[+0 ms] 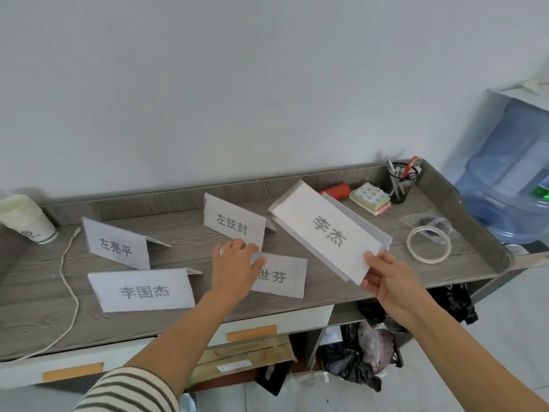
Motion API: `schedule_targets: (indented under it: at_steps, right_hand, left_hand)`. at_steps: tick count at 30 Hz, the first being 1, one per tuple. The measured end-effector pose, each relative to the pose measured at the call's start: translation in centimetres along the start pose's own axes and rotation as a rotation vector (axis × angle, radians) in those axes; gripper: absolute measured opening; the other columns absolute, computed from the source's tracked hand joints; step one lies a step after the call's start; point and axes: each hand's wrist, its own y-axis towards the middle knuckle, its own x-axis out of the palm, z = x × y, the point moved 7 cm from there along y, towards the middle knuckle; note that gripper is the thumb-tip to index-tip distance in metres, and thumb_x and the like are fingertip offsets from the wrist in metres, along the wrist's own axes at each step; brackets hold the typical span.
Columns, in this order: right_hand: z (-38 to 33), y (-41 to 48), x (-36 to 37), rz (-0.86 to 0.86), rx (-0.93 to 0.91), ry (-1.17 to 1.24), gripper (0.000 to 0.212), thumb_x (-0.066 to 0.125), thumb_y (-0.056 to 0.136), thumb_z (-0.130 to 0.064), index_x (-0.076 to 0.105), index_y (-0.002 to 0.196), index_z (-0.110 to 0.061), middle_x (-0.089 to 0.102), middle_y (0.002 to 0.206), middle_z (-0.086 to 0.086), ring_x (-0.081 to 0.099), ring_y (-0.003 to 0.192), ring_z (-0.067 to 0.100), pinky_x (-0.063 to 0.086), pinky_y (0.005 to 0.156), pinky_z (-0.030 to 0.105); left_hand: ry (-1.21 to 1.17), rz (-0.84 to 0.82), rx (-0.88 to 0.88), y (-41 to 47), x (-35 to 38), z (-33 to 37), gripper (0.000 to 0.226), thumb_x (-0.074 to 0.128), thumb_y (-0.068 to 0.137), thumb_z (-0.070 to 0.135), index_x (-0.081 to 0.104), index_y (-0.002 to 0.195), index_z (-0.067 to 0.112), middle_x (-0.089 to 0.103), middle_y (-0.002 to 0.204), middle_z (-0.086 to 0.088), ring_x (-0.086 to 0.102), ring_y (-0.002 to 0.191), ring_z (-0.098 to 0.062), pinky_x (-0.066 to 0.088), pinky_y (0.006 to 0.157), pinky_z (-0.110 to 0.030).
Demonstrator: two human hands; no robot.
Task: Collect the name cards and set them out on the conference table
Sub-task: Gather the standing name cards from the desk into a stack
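Observation:
Several white folded name cards with grey printed characters stand on a grey wood-grain counter (35,295). My right hand (386,278) is shut on the near corner of one name card (323,230), held tilted above the counter's right part. My left hand (236,263) rests on the top edge of a standing card (280,276) at the front middle, fingers curled over it and hiding its left part. A second card (234,224) stands just behind that hand. Two more stand to the left: a back card (116,243) and a front card (142,289).
A stack of paper cups (25,217) sits at the far left with a white cable (69,281) trailing off the front edge. At the right are a tape roll (428,244), sticky notes (370,198), a red cylinder (337,191) and a pen holder (401,181). A water bottle (508,173) stands beyond.

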Motion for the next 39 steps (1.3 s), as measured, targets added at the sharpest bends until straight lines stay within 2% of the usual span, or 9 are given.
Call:
schedule_targets:
  at_steps: [6,11,15,19,23,28,32,35,39]
  right_hand:
    - [-3.0,-0.6,4.1,-0.066,-0.356,-0.469,0.014,0.056,0.095,-0.011,0.065,0.098,-0.020,0.079,0.082,-0.002,0.073,0.074,0.015,0.059,0.061,0.033]
    - [0.3,0.9,6.0,-0.104,-0.443,-0.747,0.012,0.056,0.095,-0.014,0.066,0.097,-0.020,0.077,0.082,0.003,0.069,0.073,0.026,0.056,0.061,0.039]
    - [3.6,1.9,7.0,-0.121,-0.410,-0.854,0.013,0.056,0.095,-0.018,0.067,0.100,-0.024,0.076,0.084,-0.005,0.068,0.073,0.003,0.053,0.063,0.030]
    - [4.0,2.6,6.6,0.027,-0.437,-1.122,0.021,0.054,0.094,-0.036,0.066,0.090,-0.019,0.074,0.081,-0.004,0.067,0.073,0.016,0.054,0.066,0.039]
    - [3.1,2.1,6.6,0.157,-0.451,-1.426,0.033,0.050,0.093,-0.045,0.062,0.087,-0.016,0.065,0.079,-0.005,0.062,0.076,0.019,0.049,0.066,0.034]
    - [4.0,2.3,6.3,0.233,-0.347,-1.413,0.037,0.049,0.095,-0.037,0.050,0.123,-0.013,0.066,0.101,0.003,0.065,0.095,0.026,0.045,0.071,0.033]
    - [4.8,2.7,6.8,0.160,-0.288,-1.491,0.045,0.039,0.099,-0.026,0.034,0.142,-0.012,0.065,0.117,0.011,0.062,0.104,0.031,0.044,0.078,0.036]
    - [4.2,3.3,5.4,0.147,-0.227,-1.317,0.040,0.050,0.095,-0.025,0.047,0.134,-0.017,0.067,0.114,0.009,0.061,0.098,0.024,0.046,0.083,0.033]
    - [1.1,2.1,-0.9,0.592,-0.298,-0.832,0.030,0.061,0.088,-0.027,0.060,0.112,-0.009,0.071,0.105,0.008,0.062,0.087,0.021,0.045,0.076,0.032]
  left_hand:
    - [-0.586,0.178,-0.384,-1.4,-1.9,-4.3,0.034,0.042,0.097,0.016,0.052,0.129,0.009,0.052,0.131,-0.011,0.049,0.119,-0.025,0.042,0.100,-0.041]
    - [-1.031,0.025,-0.607,-1.9,-2.0,-5.3,0.034,0.031,0.101,0.029,0.057,0.116,0.012,0.057,0.101,-0.006,0.053,0.082,-0.014,0.043,0.072,-0.028]
    - [-1.070,-0.048,-0.619,-2.0,-1.8,-5.1,0.035,0.035,0.100,0.028,0.056,0.120,0.009,0.059,0.097,-0.002,0.052,0.083,-0.013,0.041,0.072,-0.027]
    - [-0.948,-0.074,-0.562,-2.2,-1.7,-4.8,0.042,0.038,0.100,0.023,0.043,0.140,0.010,0.049,0.141,-0.009,0.047,0.125,-0.023,0.037,0.101,-0.034]
    - [-0.874,-0.149,-0.505,-2.4,-0.8,-4.8,0.049,0.040,0.099,0.021,0.032,0.147,0.012,0.039,0.151,-0.010,0.039,0.136,-0.026,0.034,0.112,-0.043]
    - [-0.808,-0.215,-0.429,-2.6,-0.2,-4.2,0.056,0.044,0.097,0.021,0.025,0.150,0.011,0.033,0.155,-0.007,0.034,0.140,-0.026,0.031,0.114,-0.046]
    - [-0.677,-0.166,-0.361,-2.5,-0.4,-4.0,0.043,0.048,0.094,0.019,0.046,0.135,0.007,0.055,0.135,-0.010,0.053,0.122,-0.028,0.045,0.101,-0.046]
    - [-0.626,-0.084,-0.304,-2.3,-1.5,-3.9,0.024,0.050,0.093,0.014,0.058,0.116,0.007,0.065,0.114,-0.010,0.058,0.094,-0.020,0.049,0.081,-0.034]
    - [-0.585,-0.086,-0.239,-2.4,-1.3,-4.2,0.035,0.055,0.091,0.016,0.054,0.127,0.014,0.056,0.125,-0.009,0.057,0.107,-0.024,0.047,0.092,-0.038]
